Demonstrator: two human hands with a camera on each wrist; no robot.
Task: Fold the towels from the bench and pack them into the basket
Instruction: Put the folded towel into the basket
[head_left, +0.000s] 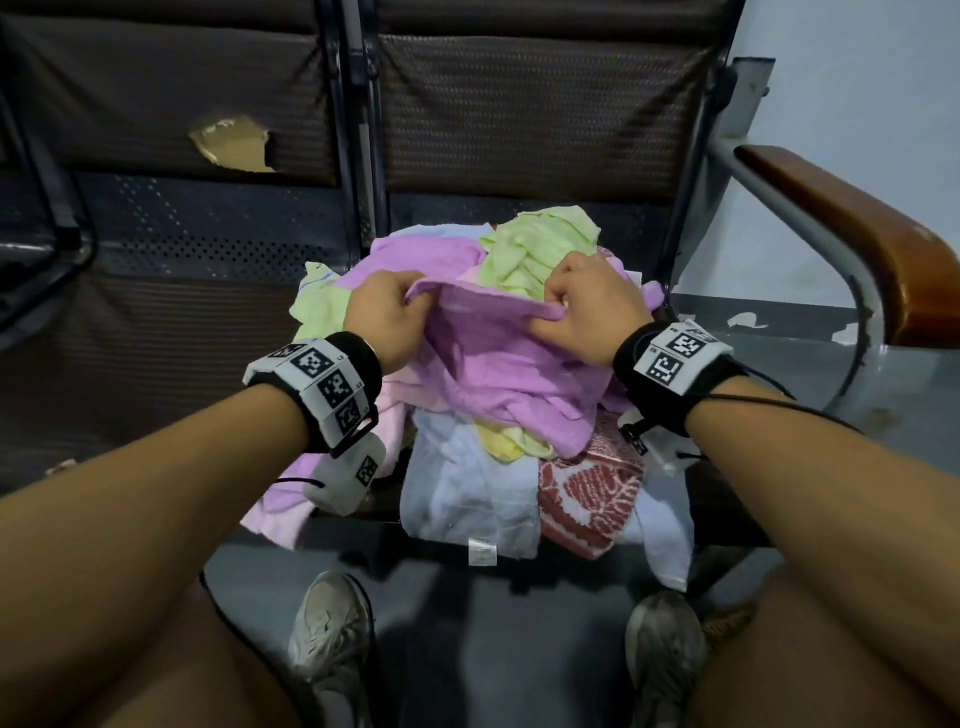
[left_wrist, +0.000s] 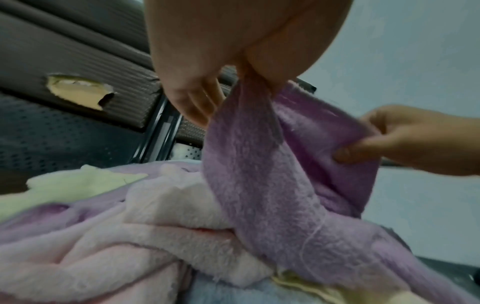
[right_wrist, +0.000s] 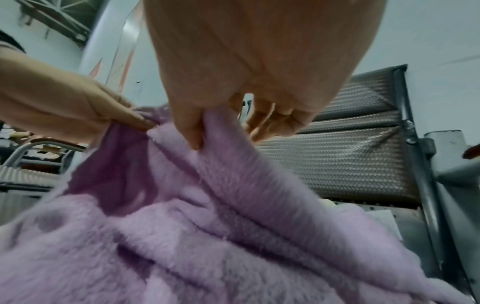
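Both hands pinch the top edge of a purple towel (head_left: 498, 358) and hold it taut above a heap of towels (head_left: 467, 415) on the tabletop (head_left: 218, 291), a metal bench seat with perforated panels and dark woven padding. The left hand (head_left: 387, 317) has its fingers curled over one corner, the cloth caught between thumb and fingertips; the right hand (head_left: 587, 312) grips the opposite end of the same edge in the same way, fingers bent and bunched into the pile. From the left wrist, the purple towel (left_wrist: 272, 185) hangs in a soft fold from the left hand (left_wrist: 207, 61), while the right hand (left_wrist: 405, 142) nips it between thumb and forefinger. From the right wrist, the towel (right_wrist: 207, 226) falls in thick fleecy ridges from the right hand (right_wrist: 233, 72), and the left hand (right_wrist: 78, 98) holds its far corner. The fabric is plush, short-looped terry. Under it lie a crumpled green towel (head_left: 530, 249), a pale blue towel (head_left: 467, 499) with a white label, a pink towel (head_left: 291, 499), a yellow towel (head_left: 504, 441) and a red-and-white patterned towel (head_left: 592, 499). The backrest padding has a torn hole (head_left: 234, 143). A brown armrest (head_left: 852, 228) curves at the right.
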